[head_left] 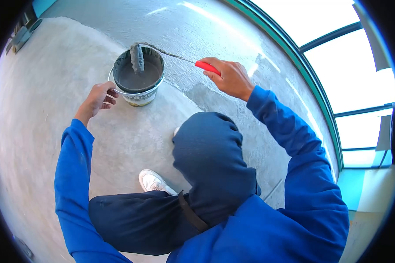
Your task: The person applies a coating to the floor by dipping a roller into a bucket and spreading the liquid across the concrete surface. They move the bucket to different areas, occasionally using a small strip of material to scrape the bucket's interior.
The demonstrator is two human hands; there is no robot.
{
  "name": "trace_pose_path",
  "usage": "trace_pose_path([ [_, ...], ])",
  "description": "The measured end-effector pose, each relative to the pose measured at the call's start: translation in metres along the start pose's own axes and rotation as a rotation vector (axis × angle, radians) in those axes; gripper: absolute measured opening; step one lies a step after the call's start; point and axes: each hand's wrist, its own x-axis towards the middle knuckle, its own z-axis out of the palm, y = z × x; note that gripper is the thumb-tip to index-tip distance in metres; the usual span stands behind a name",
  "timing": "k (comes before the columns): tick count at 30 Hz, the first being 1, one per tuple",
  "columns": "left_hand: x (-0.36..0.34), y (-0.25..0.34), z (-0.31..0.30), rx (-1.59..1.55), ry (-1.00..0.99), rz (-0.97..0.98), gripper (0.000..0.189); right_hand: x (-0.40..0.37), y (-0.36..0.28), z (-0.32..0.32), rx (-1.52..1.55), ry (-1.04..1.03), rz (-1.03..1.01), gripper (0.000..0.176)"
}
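Observation:
A white bucket (141,97) of grey wet mix stands on the concrete floor ahead of me. My right hand (229,77) grips the red handle (207,67) of a paint roller, whose grey-coated sleeve (137,58) rests over the bucket's far rim, above the mix. My left hand (97,98) is at the bucket's left side, fingers curled around its thin wire handle. I am crouched, with my knees in dark blue trousers (206,166) below the hands and one white shoe (152,181) on the floor.
A grey concrete wall (215,26) rises behind the bucket, with a darker coated patch (206,94) near its base. A teal-framed window (320,87) runs along the right. Some small objects (22,37) lie at the far left of the floor.

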Motion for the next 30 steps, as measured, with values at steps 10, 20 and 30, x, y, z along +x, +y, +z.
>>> trace_pose_path([
  [10,0.026,0.006,-0.032,0.169,-0.293,-0.204,0.018,-0.038,0.0,0.041,0.226,0.086,0.24,0.033],
  [20,0.025,0.014,-0.026,0.241,-0.269,-0.297,0.019,-0.028,0.026,0.046,1.144,-0.41,0.542,0.036],
  [30,0.015,0.019,-0.015,0.212,-0.163,-0.347,0.022,-0.087,0.113,0.046,1.631,-0.477,0.635,0.04],
])
